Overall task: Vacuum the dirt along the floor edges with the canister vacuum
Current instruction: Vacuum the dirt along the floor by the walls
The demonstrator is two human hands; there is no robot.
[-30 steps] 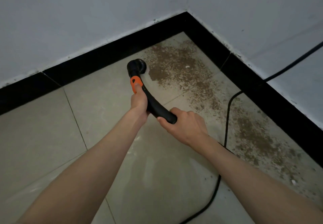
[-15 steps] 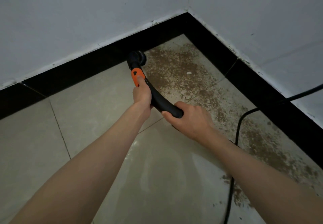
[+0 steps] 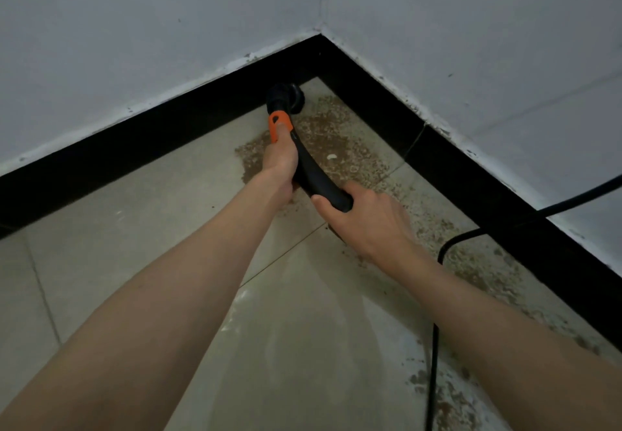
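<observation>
Against the black skirting (image 3: 141, 147) near the corner, we keep the round brush nozzle (image 3: 286, 99) where brown dirt (image 3: 331, 137) gathers. Our left hand (image 3: 281, 158) wraps the curved handle (image 3: 313, 174) high to steer; our right hand (image 3: 367, 222) curls round its end, steadying.

A bare room corner indoors, likely a home: pale painted walls (image 3: 471, 26) meet at upper centre, a black skirting board (image 3: 134, 147) runs below them, and beige floor tiles (image 3: 101, 245) fill the lower frame.
</observation>
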